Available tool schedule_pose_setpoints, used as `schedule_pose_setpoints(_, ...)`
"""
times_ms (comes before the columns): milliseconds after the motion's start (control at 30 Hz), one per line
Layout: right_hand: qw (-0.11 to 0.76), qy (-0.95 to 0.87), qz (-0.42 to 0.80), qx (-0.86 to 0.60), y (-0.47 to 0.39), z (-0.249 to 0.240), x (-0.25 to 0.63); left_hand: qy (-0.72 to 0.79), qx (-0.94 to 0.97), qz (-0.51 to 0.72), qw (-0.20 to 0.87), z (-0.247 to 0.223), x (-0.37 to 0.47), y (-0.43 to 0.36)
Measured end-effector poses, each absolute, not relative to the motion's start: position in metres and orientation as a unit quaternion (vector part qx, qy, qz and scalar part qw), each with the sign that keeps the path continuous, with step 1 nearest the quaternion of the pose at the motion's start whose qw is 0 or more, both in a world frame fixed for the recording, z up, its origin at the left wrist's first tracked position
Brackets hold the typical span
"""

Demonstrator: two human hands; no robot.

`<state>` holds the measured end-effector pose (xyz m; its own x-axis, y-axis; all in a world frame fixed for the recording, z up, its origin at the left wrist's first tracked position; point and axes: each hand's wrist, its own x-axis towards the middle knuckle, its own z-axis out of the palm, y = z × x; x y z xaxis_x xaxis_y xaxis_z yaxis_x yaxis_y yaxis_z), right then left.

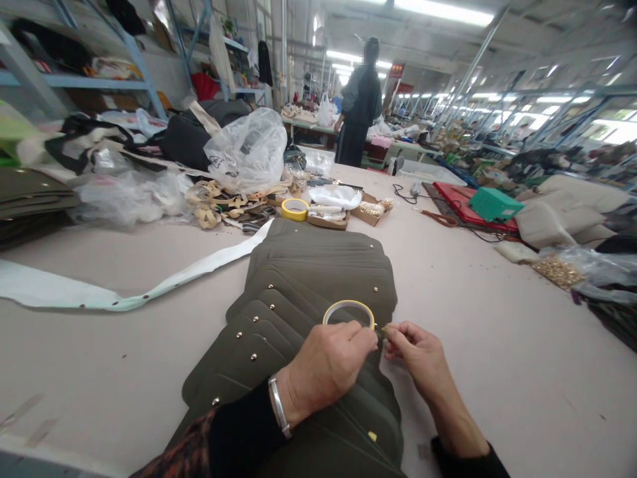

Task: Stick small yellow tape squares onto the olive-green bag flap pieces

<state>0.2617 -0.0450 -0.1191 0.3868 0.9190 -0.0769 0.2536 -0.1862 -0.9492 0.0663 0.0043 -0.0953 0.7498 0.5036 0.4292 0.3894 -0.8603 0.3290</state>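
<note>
The left hand (331, 362) is curled around a ring-shaped roll of yellow tape (349, 303), above the right part of a fanned stack of smooth olive-green panels (318, 285) with round gold studs (239, 335). The right hand (421, 355), thumb against fingertips, pinches a small yellowish strip (385, 329) near the stack's right edge. Open room lies right on the pale, flat surface (497, 358).

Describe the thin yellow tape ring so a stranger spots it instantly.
On the pale table, find the overlapping olive-green panels with shiny studs. Over them, the bare left hand with a silver bracelet holds the thin yellow tape ring. The other yellow tape roll lies beyond the panels, unheld.
</note>
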Motion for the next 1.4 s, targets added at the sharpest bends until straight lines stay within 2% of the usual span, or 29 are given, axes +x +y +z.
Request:
schedule_pose_setpoints(167,0.411,-0.471,0.366,-0.689,-0.035,-0.127,0.287,0.32,0.932,0.163,0.039,-0.104,0.068,0.025)
schedule_pose_setpoints(400,0.293,-0.627,0.164,-0.703,-0.025,-0.125,0.272,0.327,0.933,0.146,0.042,-0.106,0.071,0.03)
schedule_pose_setpoints(633,0.203,-0.671,0.071,-0.709,-0.021,-0.128,0.27,0.326,0.936,0.13,0.039,-0.105,0.07,0.03)
schedule_pose_setpoints(700,0.199,-0.653,0.049,-0.729,-0.022,-0.128,0.275,0.323,0.937,0.132,0.037,-0.105,0.069,0.03)
schedule_pose_setpoints(800,0.239,-0.648,0.032,-0.723,-0.027,-0.123,0.283,0.321,0.937,0.135,0.036,-0.105,0.069,0.03)
schedule_pose_setpoints(900,0.245,-0.73,0.022,-0.638,-0.033,-0.119,0.284,0.319,0.936,0.145,0.044,-0.105,0.069,0.029)
schedule_pose_setpoints(1000,0.188,-0.785,0.008,-0.591,-0.032,-0.12,0.277,0.315,0.934,0.163,0.054,-0.105,0.068,0.028)
schedule_pose_setpoints(1133,0.144,-0.741,0.009,-0.656,-0.02,-0.124,0.267,0.306,0.934,0.177,0.048,-0.105,0.067,0.027)
schedule_pose_setpoints(1267,0.097,-0.673,0.083,-0.728,-0.007,-0.116,0.264,0.299,0.936,0.18,0.045,-0.104,0.067,0.027)
schedule_pose_setpoints(1400,0.073,-0.681,0.155,-0.712,-0.007,-0.102,0.263,0.285,0.937,0.196,0.053,-0.101,0.065,0.028)
